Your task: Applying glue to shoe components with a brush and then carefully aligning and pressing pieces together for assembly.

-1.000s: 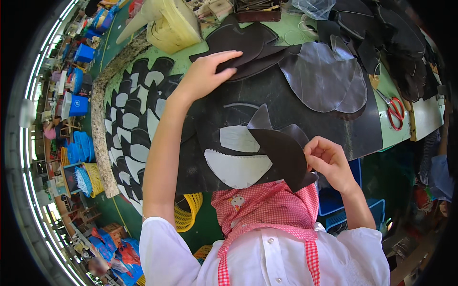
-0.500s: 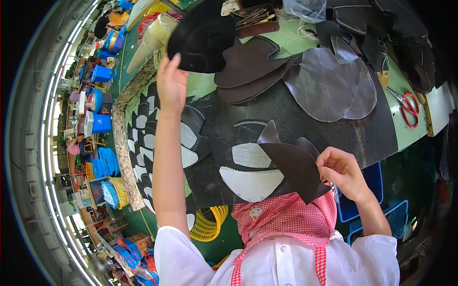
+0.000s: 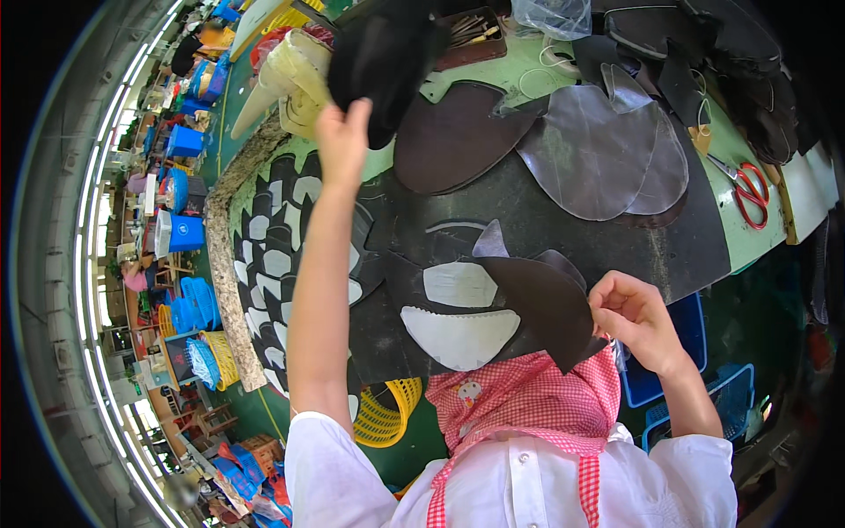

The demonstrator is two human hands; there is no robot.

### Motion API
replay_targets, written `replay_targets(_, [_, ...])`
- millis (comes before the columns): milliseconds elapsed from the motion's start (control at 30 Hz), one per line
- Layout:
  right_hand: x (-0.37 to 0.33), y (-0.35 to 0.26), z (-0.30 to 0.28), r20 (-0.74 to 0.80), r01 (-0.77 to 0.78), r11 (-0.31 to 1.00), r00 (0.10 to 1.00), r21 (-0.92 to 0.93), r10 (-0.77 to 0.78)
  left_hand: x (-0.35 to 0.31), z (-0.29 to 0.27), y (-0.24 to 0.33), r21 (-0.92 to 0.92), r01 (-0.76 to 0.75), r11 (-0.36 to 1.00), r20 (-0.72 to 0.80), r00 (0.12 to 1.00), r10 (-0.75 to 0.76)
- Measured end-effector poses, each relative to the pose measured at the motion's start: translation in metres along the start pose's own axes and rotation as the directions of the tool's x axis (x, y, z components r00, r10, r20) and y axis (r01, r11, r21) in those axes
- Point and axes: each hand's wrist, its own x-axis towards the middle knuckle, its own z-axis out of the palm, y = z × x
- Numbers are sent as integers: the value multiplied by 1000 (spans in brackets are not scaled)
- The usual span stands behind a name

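Note:
My left hand is stretched toward the far side of the table, its fingers closed on the near edge of a black sheet piece that is blurred by motion. Close to my apron, my right hand pinches the right edge of a dark brown leather piece. Left of that piece lie a white crescent-shaped piece with a toothed upper edge and a smaller white patch on black material. A dark brown oval piece rests just right of the black sheet.
A black mat covers much of the green table. Large shiny leather pieces and red-handled scissors lie to the right. Rows of black-and-white pieces fill the left. At the back is a tool box; below stands a yellow basket.
My left hand has shifted slightly right, and the black sheet has swung with it. The brown pieces beside it now look like a single oval. My right hand has barely moved.

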Motion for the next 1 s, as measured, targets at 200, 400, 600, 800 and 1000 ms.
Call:
replay_targets(200, [-1,-2,-1,-3,16,1000,1000,17,-16,13,-38,-1,-686,108,719,8,990,-141])
replay_targets(400, [3,-4,0,4,17,999,1000,-31,-17,-42,-11,28,123,-236,964,128,967,220])
replay_targets(600, [4,-8,7,5,27,998,1000,-60,-26,-65,10,10,355,-687,634,586,692,421])
replay_targets(800, [-3,-7,7,2,42,998,999,-52,-42,-12,-14,-9,-58,-154,986,53,986,157])
replay_targets(1000, [-10,-6,0,-43,13,1000,999,-16,-14,12,-37,5,-507,-87,857,-164,987,3])
